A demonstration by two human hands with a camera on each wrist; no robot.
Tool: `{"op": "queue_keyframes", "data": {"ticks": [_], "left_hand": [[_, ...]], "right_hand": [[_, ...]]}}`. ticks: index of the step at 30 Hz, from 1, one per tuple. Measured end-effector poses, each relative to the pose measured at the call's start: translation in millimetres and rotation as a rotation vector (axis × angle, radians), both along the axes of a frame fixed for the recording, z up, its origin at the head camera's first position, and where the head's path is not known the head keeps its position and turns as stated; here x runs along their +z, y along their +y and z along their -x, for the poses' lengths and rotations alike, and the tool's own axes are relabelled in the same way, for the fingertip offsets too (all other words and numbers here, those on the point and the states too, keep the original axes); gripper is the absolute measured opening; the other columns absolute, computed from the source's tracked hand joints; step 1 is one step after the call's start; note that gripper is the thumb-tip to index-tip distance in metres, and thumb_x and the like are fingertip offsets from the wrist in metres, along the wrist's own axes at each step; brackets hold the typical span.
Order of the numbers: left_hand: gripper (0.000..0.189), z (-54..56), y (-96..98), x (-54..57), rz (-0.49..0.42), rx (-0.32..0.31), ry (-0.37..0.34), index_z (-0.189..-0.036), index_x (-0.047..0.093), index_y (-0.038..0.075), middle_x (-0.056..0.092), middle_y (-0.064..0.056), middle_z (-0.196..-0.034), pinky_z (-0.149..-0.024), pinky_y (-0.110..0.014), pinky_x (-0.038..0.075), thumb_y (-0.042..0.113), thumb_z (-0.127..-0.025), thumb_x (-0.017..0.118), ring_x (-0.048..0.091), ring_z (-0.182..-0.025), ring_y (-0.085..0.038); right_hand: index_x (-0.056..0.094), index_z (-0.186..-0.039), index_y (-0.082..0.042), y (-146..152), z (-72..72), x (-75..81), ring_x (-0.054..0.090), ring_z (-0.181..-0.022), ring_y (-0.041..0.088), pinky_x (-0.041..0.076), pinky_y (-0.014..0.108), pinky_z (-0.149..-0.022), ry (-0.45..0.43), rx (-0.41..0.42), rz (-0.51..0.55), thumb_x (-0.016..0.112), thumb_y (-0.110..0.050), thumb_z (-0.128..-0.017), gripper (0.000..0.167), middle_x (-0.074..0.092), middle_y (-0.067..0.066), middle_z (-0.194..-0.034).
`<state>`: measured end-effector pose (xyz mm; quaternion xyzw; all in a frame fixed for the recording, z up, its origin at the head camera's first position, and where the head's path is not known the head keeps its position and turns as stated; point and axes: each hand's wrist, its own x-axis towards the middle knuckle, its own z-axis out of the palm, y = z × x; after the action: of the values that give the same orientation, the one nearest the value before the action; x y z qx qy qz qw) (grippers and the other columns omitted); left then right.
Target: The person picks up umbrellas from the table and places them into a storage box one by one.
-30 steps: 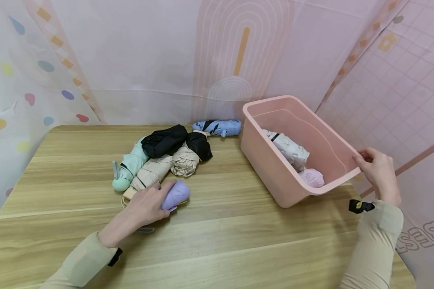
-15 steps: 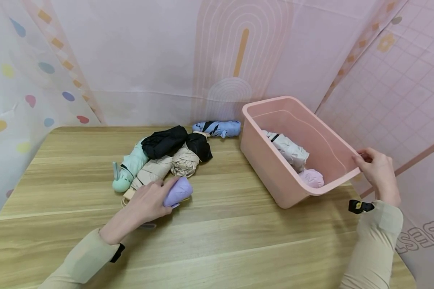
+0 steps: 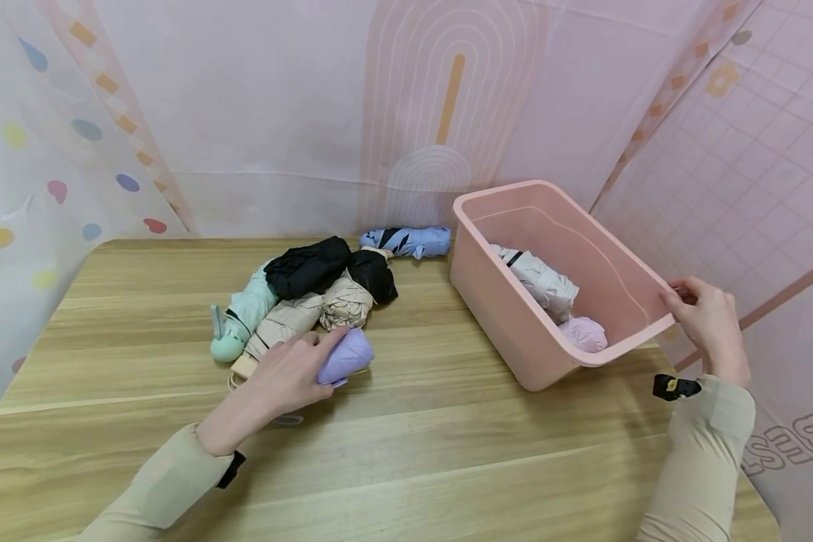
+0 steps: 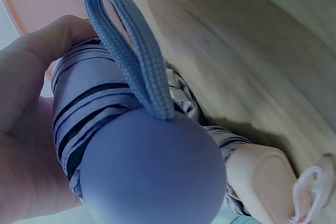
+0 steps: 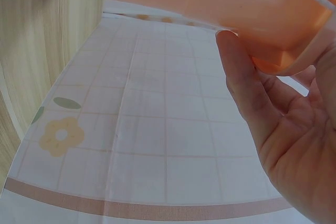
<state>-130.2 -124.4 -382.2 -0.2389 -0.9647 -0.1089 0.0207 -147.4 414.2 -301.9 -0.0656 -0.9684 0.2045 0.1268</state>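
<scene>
In the head view my left hand grips a folded purple umbrella low over the table, in front of the other umbrellas. Its rounded handle and blue-grey wrist loop face the left wrist camera, and the fingers wrap round the furled cloth. My right hand pinches the near right corner of the pink plastic bin, thumb and fingers on either side of the rim in the right wrist view. Inside the bin lie a whitish-grey umbrella and a light pink one.
Left of centre lies a heap of folded umbrellas: mint green, beige and black. A blue umbrella lies against the back curtain, beside the bin. Printed curtains border the wooden table behind and at the sides.
My left hand has moved right and slightly up the table with the purple umbrella in it. The right hand and the bin have stayed in place.
</scene>
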Motion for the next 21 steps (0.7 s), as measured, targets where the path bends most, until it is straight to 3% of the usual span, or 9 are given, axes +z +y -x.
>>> {"op": "queue_keyframes", "data": {"ticks": [8,14,21], "left_hand": [[0.084,-0.9,13.2,3.7,0.007,-0.057,0.053,-0.138,0.045,0.012,0.064,-0.015,-0.091,-0.065,-0.041,0.05,0.029,-0.065,0.082,0.061,-0.074,-0.026],[0.083,-0.9,24.1,6.1,0.013,-0.064,0.094,-0.139,0.045,0.017,0.067,-0.015,-0.097,-0.057,-0.038,0.048,0.035,-0.067,0.081,0.064,-0.077,-0.027],[0.083,1.4,36.7,8.5,-0.034,-0.11,0.127,-0.138,0.045,0.015,0.066,-0.015,-0.095,-0.059,-0.038,0.049,0.031,-0.065,0.082,0.063,-0.077,-0.027]], "right_hand": [[0.061,-0.109,0.006,-0.2,-0.2,-0.6,0.042,-0.063,-0.006,0.037,0.015,-0.053,0.005,-0.002,0.005,0.049,-0.025,-0.097,0.035,0.062,0.023,-0.093],[0.061,-0.109,0.006,-0.6,-0.4,-0.5,0.042,-0.062,-0.007,0.038,0.015,-0.053,0.008,0.0,0.005,0.05,-0.024,-0.097,0.034,0.062,0.022,-0.092],[0.061,-0.109,0.006,-0.9,-1.0,-0.5,0.04,-0.065,-0.011,0.036,0.012,-0.055,0.023,0.006,0.005,0.051,-0.024,-0.096,0.035,0.063,0.024,-0.094]]}}
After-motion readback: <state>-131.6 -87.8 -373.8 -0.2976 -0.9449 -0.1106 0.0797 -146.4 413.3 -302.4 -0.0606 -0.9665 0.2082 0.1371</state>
